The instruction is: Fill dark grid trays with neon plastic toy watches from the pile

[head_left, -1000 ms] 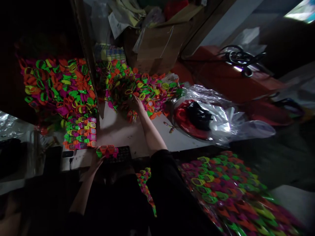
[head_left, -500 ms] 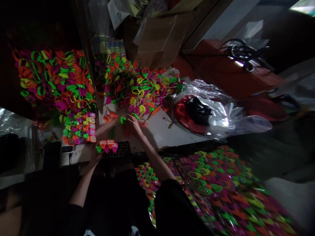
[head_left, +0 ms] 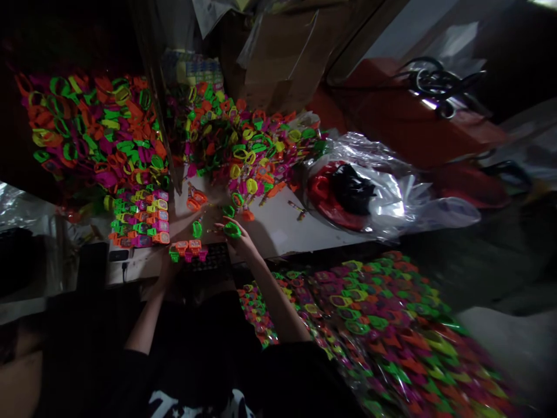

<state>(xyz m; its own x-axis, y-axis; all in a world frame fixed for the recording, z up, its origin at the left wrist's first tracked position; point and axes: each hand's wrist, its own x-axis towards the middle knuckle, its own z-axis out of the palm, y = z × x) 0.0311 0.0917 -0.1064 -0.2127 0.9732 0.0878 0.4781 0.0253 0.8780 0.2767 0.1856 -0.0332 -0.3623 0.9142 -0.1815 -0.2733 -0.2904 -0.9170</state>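
My left hand (head_left: pixel 169 268), dim and partly hidden, is closed under a small cluster of orange, pink and green toy watches (head_left: pixel 190 248). A green toy watch (head_left: pixel 232 230) sits in the fingers of my right hand (head_left: pixel 242 242), above the white tabletop (head_left: pixel 278 232). Between the hands lies another green watch (head_left: pixel 197 229). Orange watches (head_left: pixel 196 199) rest just beyond it. A large loose heap of neon toy watches (head_left: pixel 243 151) lies past my right hand. Left of the cluster, more watches stand in neat stacked rows (head_left: pixel 141 219).
Behind a dark upright post (head_left: pixel 159 98) is another watch pile (head_left: pixel 96 128). A cardboard box (head_left: pixel 274 64) stands at the back. On the right sits a red basin with plastic film (head_left: pixel 331 197). Bagged watches (head_left: pixel 383 313) fill the lower right. A dark perforated tray (head_left: pixel 215 261) lies near my body.
My right hand has drawn back slightly from the heap and now has a green watch in it. A green watch now shows plainly between the hands. The left hand's cluster has stayed nearly in place.
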